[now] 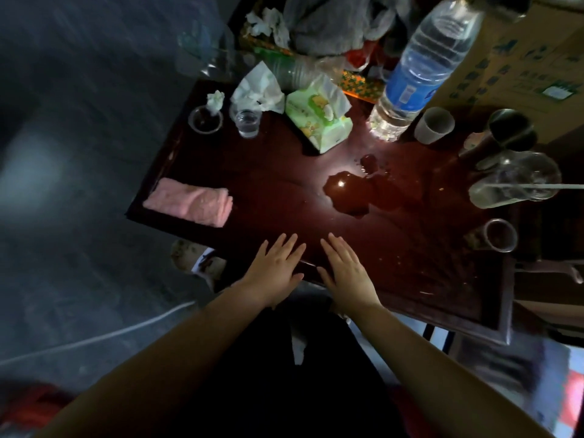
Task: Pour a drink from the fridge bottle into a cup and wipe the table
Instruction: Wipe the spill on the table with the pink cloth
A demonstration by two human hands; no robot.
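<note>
My left hand (274,269) and my right hand (347,270) lie flat, fingers spread, side by side on the near edge of the dark red table (271,172); neither holds anything. A puddle of liquid (350,191) glistens on the table beyond my right hand. A folded pink cloth (191,202) rests at the table's left edge. A large clear water bottle with a blue label (420,71) stands at the back right. A small clear cup with some liquid (248,121) stands at the back left, and a white paper cup (433,124) sits right of the bottle.
A green tissue pack (319,118) and crumpled tissues (257,90) lie at the back. An empty clear cup (205,120) stands at the back left. Glass jars (515,180), a dark metal cup (510,128) and another clear cup (499,235) crowd the right side. A cardboard box (531,67) stands behind.
</note>
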